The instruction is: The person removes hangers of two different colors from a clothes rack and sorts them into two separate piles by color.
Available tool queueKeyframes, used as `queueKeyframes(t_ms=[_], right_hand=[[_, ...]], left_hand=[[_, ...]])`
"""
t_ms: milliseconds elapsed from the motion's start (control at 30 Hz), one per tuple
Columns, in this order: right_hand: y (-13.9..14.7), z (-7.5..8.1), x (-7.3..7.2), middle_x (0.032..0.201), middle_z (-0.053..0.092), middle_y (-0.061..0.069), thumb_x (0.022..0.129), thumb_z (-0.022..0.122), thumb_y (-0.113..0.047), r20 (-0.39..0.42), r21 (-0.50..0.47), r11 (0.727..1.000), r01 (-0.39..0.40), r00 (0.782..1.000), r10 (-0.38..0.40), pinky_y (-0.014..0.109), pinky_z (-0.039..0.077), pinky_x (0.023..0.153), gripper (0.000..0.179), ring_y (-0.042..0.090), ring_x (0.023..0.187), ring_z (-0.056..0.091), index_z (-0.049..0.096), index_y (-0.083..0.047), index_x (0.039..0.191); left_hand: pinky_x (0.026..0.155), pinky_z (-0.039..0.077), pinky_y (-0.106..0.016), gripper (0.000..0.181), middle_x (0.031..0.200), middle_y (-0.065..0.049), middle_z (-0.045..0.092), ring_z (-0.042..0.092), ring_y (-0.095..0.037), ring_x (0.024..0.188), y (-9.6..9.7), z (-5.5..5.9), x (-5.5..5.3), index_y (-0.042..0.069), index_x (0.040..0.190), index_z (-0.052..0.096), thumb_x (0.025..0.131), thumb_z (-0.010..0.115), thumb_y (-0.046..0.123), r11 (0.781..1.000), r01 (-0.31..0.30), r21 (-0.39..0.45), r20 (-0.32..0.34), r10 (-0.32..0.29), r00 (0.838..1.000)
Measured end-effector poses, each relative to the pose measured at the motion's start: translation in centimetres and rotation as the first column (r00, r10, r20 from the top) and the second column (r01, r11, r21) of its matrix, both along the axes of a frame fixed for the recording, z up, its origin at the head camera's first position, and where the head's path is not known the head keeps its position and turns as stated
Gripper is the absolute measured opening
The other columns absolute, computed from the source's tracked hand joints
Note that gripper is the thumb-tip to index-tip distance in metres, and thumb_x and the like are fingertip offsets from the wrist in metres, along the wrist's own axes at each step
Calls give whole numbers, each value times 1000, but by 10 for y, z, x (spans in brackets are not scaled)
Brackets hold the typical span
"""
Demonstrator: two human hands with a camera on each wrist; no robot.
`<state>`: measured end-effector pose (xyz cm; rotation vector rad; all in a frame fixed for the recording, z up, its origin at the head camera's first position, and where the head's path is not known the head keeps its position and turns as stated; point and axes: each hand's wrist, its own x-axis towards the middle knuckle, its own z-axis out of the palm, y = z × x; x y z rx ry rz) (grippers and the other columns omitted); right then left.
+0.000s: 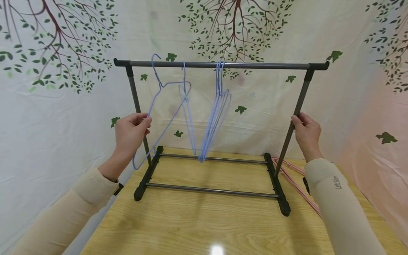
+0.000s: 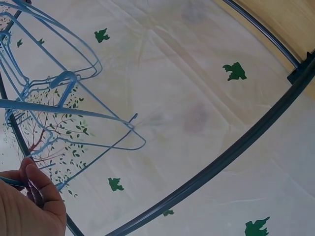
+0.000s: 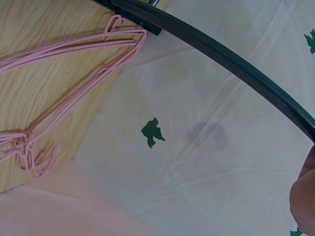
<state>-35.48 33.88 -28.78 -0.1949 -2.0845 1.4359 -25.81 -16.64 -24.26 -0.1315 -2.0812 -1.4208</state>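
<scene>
My left hand (image 1: 130, 132) pinches the side of a blue wire hanger (image 1: 173, 83) by the left post of a dark clothes rack. The hanger's hook rises just above the rack's top rail (image 1: 264, 66) and overlaps it in the head view. To its right, another blue hanger (image 1: 184, 76) hangs from the rail, then a bunch of several blue hangers (image 1: 210, 122) near the middle. On the other side, my right hand (image 1: 308, 134) grips the rack's right post (image 1: 289, 136). Only part of that hand shows at the right wrist view's edge, against the post (image 3: 221, 61).
The rack's black feet (image 1: 283, 203) and lower crossbars (image 1: 207, 190) rest on a wooden table (image 1: 178, 226). Several pink hangers (image 3: 64, 103) lie on the table beyond the right foot. A pale curtain (image 1: 261, 106) printed with branches and leaves surrounds the table.
</scene>
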Motion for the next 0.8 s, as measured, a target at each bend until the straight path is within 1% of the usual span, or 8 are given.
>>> queueKeyframes(t_ms=[67,100,167,300,467,567,733,800], right_hand=[[0,0,0,100,66,-13,99,61,-37,-9,-4,1000,1,1000,-1,11,49,76,44,-5,82,61,65,-7,131],[0,0,0,100,67,-13,99,61,-36,-11,-4,1000,2,1000,-2,11,50,76,44,-5,81,61,66,-7,131],[0,0,1,103,67,-11,99,60,-37,-7,-4,1000,0,1000,0,12,50,77,44,-5,82,61,65,-7,132],[1,1,1,113,68,-3,99,59,-39,11,-3,1000,-4,1000,4,15,52,82,47,-4,86,61,63,-8,134],[1,1,0,113,67,-2,99,60,-39,5,-6,1000,0,1000,0,15,52,81,47,-3,86,61,64,-8,134],[1,0,0,113,68,-3,98,60,-39,0,-4,1000,2,1000,-2,14,51,80,47,-4,85,61,64,-8,133],[1,1,0,112,68,-4,98,60,-41,5,-5,1000,2,1000,-2,13,50,77,48,-3,85,61,64,-8,133],[1,1,0,110,68,-5,98,60,-41,9,-9,1000,-4,1000,4,12,50,77,49,-2,85,61,64,-8,133]], left_hand=[[59,55,-17,26,73,9,65,63,-8,59,-1,-1,0,-4,113,72,94,69,14,1000,-7,6,-12,7,1000],[59,55,-16,26,73,8,65,62,-6,58,-2,-1,0,-5,112,72,94,69,13,1000,-9,12,-20,10,1000],[58,55,-16,25,72,6,65,61,-5,57,-3,-3,1,-5,111,72,94,69,13,1000,-12,16,-30,13,999],[58,54,-16,25,71,2,66,60,-4,57,-8,-6,1,-5,109,73,94,69,14,999,-31,19,-30,31,999],[58,54,-16,25,73,-1,67,60,-4,57,-14,-11,0,-5,109,73,94,68,15,998,-66,19,-22,67,998],[57,54,-16,24,74,-1,68,61,-5,57,-18,-13,-2,-5,108,73,93,68,14,996,-81,26,-41,82,996],[51,50,-15,25,73,6,66,61,-4,56,-22,-15,-6,-4,108,74,94,68,16,992,-127,9,-62,128,990],[49,48,-15,25,72,7,66,60,-2,55,-24,-15,-7,-4,108,74,94,68,16,989,-145,4,-72,145,987]])
